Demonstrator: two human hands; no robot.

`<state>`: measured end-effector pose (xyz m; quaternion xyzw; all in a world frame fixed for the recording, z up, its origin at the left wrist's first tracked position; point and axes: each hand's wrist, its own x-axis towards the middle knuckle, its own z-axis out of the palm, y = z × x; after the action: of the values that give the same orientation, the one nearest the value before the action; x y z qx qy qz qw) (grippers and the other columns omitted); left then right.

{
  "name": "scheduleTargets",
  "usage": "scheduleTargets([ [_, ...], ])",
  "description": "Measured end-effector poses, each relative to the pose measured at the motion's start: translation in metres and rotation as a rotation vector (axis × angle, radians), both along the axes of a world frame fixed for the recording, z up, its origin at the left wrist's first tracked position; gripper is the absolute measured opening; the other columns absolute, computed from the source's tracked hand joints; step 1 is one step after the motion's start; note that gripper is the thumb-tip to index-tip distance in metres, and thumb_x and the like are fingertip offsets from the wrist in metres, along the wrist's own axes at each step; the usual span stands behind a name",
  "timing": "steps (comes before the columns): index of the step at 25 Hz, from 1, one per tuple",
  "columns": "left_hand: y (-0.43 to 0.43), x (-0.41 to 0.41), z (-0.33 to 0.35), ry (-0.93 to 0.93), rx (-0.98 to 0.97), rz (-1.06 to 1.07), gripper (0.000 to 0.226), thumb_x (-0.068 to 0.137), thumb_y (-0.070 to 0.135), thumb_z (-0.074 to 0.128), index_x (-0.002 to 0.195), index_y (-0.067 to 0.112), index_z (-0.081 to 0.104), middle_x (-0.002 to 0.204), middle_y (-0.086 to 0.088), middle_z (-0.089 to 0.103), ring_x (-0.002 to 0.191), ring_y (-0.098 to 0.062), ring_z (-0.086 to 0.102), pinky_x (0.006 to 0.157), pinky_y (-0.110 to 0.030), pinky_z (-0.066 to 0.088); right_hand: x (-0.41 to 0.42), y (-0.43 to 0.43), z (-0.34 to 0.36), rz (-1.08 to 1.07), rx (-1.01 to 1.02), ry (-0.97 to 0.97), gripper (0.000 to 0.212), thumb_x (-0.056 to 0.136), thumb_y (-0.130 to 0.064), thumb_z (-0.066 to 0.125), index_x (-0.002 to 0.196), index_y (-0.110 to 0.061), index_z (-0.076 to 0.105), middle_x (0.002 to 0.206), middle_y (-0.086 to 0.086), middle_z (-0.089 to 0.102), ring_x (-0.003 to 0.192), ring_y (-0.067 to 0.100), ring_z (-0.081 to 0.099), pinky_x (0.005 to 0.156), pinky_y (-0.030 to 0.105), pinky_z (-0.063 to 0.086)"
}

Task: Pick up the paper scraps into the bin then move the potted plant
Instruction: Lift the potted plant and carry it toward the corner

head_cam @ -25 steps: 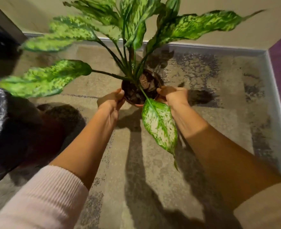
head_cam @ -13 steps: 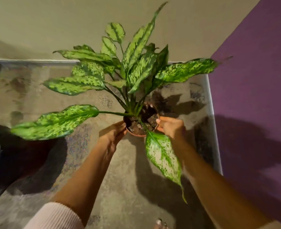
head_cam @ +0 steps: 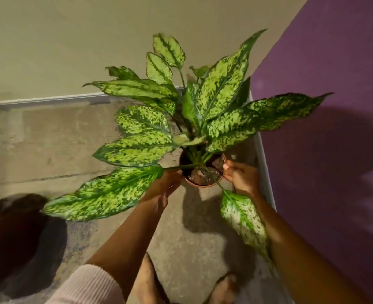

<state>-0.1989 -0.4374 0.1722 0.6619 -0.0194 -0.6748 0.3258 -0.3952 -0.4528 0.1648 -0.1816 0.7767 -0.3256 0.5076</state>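
The potted plant (head_cam: 214, 102) sits close to the corner where the beige wall (head_cam: 93, 40) meets the purple wall (head_cam: 334, 150); whether its pot (head_cam: 199, 185) rests on the floor or hangs just above it, I cannot tell. The left hand (head_cam: 165, 187) wraps the pot's left side with curled fingers; the right hand (head_cam: 242, 178) clasps the right side, thumb on the rim.

The risks seem to lie mostly in the foliage and the weight. The plant looks top-heavy, so a tilt in either grip could spill soil (head_cam: 203, 175) or tip the whole thing; a slip would bring the pot down near the bare feet (head_cam: 222, 286) (they stand just below it). The long leaf (head_cam: 291, 108) reaching across the purple wall could bend or tear if the pot is pushed further into the corner; the low leaf (head_cam: 242, 216) beside the right forearm could get crushed against the skirting board (head_cam: 263, 172).

The floor (head_cam: 49, 139) is mottled beige and grey, blurred here; a pale skirting runs along both walls. A dark, blurred shape (head_cam: 12, 233) lies at the lower left, too smeared to name; a pink ribbed sleeve (head_cam: 86, 286) covers the left upper arm.
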Motion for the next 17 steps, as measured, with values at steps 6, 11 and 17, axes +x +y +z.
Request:
scheduleTargets([
  [6,-0.036,-0.028,-0.046,-0.003,-0.025,-0.290,0.022,0.097,-0.005,0.046,0.092,0.014,0.057,0.093,0.004,0.065,0.088,-0.001,0.060,0.105,-0.028,0.045,-0.029,-0.016,-0.029,-0.112,0.021,0.027,0.023,0.087,0.014,0.050,0.106,0.016,0.063,0.093,0.010,0.061,0.057,0.001,0.059,0.046,0.005,0.045],
  [11,-0.082,-0.066,-0.069,-0.053,-0.047,-0.318,0.022,0.097,-0.002,0.048,0.085,0.015,0.056,0.063,0.014,0.070,0.064,0.003,0.065,0.074,-0.016,0.053,-0.052,-0.029,-0.060,-0.293,0.000,-0.075,0.023,0.088,0.009,0.058,0.108,0.017,0.063,0.091,0.015,0.062,0.069,0.016,0.057,0.074,0.034,0.051],
  [17,-0.122,-0.103,-0.091,-0.161,-0.077,-0.210,0.008,0.094,-0.002,0.053,0.091,-0.001,0.060,0.068,-0.006,0.062,0.041,-0.003,0.060,0.046,-0.016,0.051,-0.063,-0.057,-0.084,-0.436,-0.006,-0.162,0.030,0.088,0.009,0.057,0.118,0.012,0.060,0.088,0.012,0.064,0.065,0.012,0.058,0.067,0.025,0.052],
])
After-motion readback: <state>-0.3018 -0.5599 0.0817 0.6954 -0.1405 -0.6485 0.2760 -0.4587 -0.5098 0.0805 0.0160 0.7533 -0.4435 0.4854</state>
